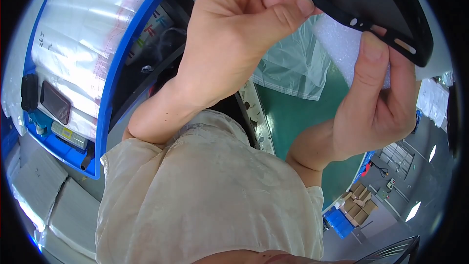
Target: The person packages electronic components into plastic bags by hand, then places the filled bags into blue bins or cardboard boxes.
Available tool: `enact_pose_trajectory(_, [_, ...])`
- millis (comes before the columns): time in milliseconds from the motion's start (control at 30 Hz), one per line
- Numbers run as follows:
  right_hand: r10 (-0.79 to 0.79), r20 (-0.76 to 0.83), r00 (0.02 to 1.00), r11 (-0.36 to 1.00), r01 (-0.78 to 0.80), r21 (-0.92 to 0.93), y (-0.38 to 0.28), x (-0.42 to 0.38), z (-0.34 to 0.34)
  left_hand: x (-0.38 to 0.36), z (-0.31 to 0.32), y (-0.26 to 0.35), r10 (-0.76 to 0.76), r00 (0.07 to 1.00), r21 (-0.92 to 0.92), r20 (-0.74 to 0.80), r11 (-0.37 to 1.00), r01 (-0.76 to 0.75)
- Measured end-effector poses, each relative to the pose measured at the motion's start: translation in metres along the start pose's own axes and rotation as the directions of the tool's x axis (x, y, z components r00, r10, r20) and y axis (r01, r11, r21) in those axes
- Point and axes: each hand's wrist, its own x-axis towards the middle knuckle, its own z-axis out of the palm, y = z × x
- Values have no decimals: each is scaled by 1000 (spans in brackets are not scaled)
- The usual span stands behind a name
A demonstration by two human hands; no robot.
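A black plastic case (337, 0) with a glossy dark face is held up at the top right, its upper part cut off by the frame. Small round holes and two slots run along its near edge. My left hand (239, 24) pinches that edge between thumb and curled fingers. Nearer the slotted corner, my right hand (373, 102) has its thumb against the edge, with fingers partly hidden behind the case. Beneath the case lie a white foam sheet (334, 44) and a clear plastic bag (298, 68).
The green work surface (286, 110) spreads below the hands. On the left, a blue bin (105, 102) holds white plastic-wrapped packages (88, 29), a dark phone (55, 102) and small tools. Cardboard boxes (359, 203) and a blue crate (338, 222) stand at lower right.
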Motion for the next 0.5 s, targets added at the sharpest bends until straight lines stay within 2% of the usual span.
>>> enact_pose_trajectory(100, [-48,63,997,997,52,-65,1,4,0,-5,0,1,-5,1000,13,-4,1000,5])
enact_pose_trajectory(200, [7,77,997,993,2,-116,-20,7,13,8,-4,-2,-2,1000,49,-26,999,3])
enact_pose_trajectory(267, [135,172,976,952,-80,-295,-15,7,7,28,1,-4,37,996,159,-85,987,-23])
enact_pose_trajectory(300, [250,206,946,934,-179,-308,-3,5,6,22,-18,22,83,987,257,-134,965,-46])
enact_pose_trajectory(333, [349,260,901,913,-264,-309,16,-1,3,20,-13,21,38,940,235,-339,971,45])
enact_pose_trajectory(367, [354,306,883,935,-334,-117,55,-15,3,38,-26,-14,311,930,-34,-198,946,-324])
enact_pose_trajectory(400, [383,369,846,915,-403,-26,74,-19,9,37,-34,-19,261,941,-69,-215,957,-281])
enact_pose_trajectory(433, [371,315,874,921,-388,-8,95,-25,13,39,-45,-26,263,946,-77,-188,957,-281])
enact_pose_trajectory(467, [272,232,934,960,-279,-2,76,-18,27,40,-61,-45,259,941,-60,-216,959,-278])
enact_pose_trajectory(500, [171,132,976,985,-169,-28,59,-10,37,38,-76,-50,283,930,125,-235,957,-260])
